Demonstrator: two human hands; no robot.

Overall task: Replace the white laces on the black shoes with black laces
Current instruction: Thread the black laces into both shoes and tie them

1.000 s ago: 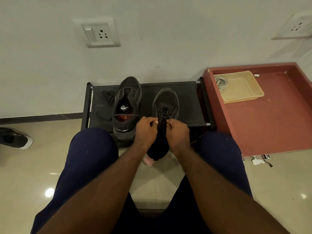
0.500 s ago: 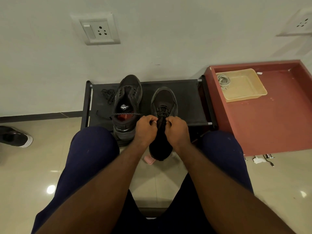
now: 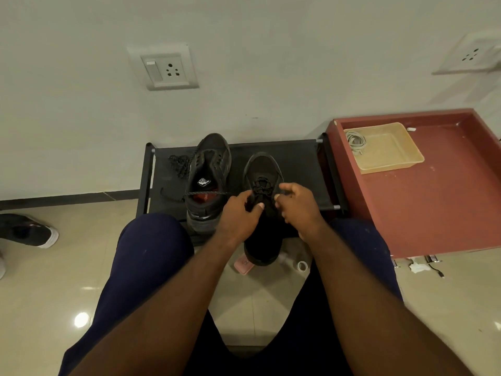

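Head camera shows the black shoe [image 3: 261, 169] on the shoe rack [image 3: 298, 164], toe pointing away, between both hands. The left hand [image 3: 240, 213] pinches the black lace [image 3: 261, 185]. The right hand [image 3: 298, 207] sits just beside it; I cannot tell its grip.

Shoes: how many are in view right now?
3. The left shoe stands on the rack; the right shoe is beside it, overhanging its front edge; a third shoe is on the floor, far left. A pale shape at the left edge may be another.

Left hand [image 3: 240, 214] and right hand [image 3: 299, 206] curl, slightly apart.
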